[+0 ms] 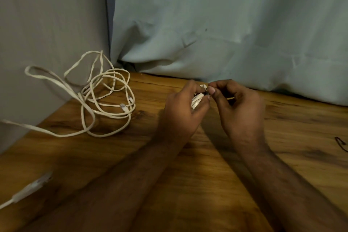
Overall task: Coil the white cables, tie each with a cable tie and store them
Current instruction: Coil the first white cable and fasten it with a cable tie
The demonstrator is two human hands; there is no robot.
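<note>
My left hand (183, 108) is closed around a small coiled white cable (196, 100), most of it hidden in the palm. A thin black cable tie (206, 91) sits at the top of the coil, pinched between thumb and fingers of my right hand (239, 103). The two hands touch above the wooden table (188, 175). A loose tangle of white cable (105, 100) with clear plugs lies at the table's back left, one long strand running off the left edge.
Pale cloth (207, 24) hangs behind the table and along its left side. A white plug on a flat cable (32, 188) rests at the near left. A dark cable tie (340, 144) lies near the right edge.
</note>
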